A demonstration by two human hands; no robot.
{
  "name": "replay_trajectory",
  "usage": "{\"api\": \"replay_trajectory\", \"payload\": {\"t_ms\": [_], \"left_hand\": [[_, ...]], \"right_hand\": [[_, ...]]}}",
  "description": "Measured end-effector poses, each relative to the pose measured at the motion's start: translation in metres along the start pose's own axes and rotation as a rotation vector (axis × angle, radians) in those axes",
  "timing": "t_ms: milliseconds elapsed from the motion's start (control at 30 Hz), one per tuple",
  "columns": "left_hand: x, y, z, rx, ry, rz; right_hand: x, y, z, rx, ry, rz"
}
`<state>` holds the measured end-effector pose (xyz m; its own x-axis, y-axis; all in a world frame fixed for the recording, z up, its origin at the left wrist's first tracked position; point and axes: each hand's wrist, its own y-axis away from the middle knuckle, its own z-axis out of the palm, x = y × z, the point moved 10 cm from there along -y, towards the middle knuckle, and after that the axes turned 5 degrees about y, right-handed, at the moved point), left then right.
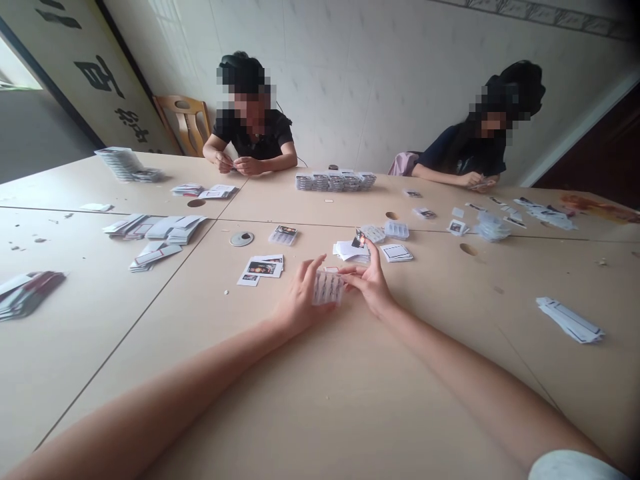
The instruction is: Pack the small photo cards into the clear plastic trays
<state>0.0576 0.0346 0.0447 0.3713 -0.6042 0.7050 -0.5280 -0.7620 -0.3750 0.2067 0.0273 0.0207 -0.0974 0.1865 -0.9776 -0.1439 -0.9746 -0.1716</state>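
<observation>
My left hand grips a small clear plastic compartment box from its left side, thumb along the near edge. Slim dark and silvery pieces show in its sections; their kind is too small to tell. At the box's upper right corner, my right hand closes its thumb and bent fingers on it, while the index finger stretches away. Near that fingertip is a small dark picture card; I cannot tell whether the finger touches it. Just beyond lies a pile of white cards. Printed picture cards lie to the left.
Beyond my hands stand clear boxes and a cluster of filled boxes. Card stacks spread leftward; white strips lie right. A metal disc and cable holes mark the table. Two people sit opposite, handling small items.
</observation>
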Motion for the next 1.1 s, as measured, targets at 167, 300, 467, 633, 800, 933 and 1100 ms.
{"api": "replay_trajectory", "payload": {"t_ms": [167, 300, 467, 633, 800, 933, 1100], "left_hand": [[-0.027, -0.006, 0.01, -0.125, 0.315, -0.212], [-0.027, -0.008, 0.013, -0.158, 0.396, -0.231], [-0.026, -0.007, 0.014, -0.165, 0.451, -0.257], [-0.022, -0.007, 0.013, -0.153, 0.386, -0.233], [-0.02, -0.007, 0.01, -0.122, 0.293, -0.212], [-0.02, -0.006, 0.009, -0.117, 0.253, -0.216], [-0.023, -0.005, 0.009, -0.12, 0.264, -0.229]], "right_hand": [[0.001, 0.0, 0.0, -0.002, -0.034, 0.008], [0.001, 0.0, 0.0, -0.014, -0.036, 0.012], [0.005, -0.001, -0.001, -0.024, -0.049, 0.026], [0.008, -0.002, 0.001, -0.056, -0.101, 0.046], [0.008, -0.002, 0.004, -0.101, -0.164, 0.058], [0.009, -0.003, 0.004, -0.111, -0.164, 0.057], [0.009, -0.003, 0.004, -0.114, -0.139, 0.056]]}}
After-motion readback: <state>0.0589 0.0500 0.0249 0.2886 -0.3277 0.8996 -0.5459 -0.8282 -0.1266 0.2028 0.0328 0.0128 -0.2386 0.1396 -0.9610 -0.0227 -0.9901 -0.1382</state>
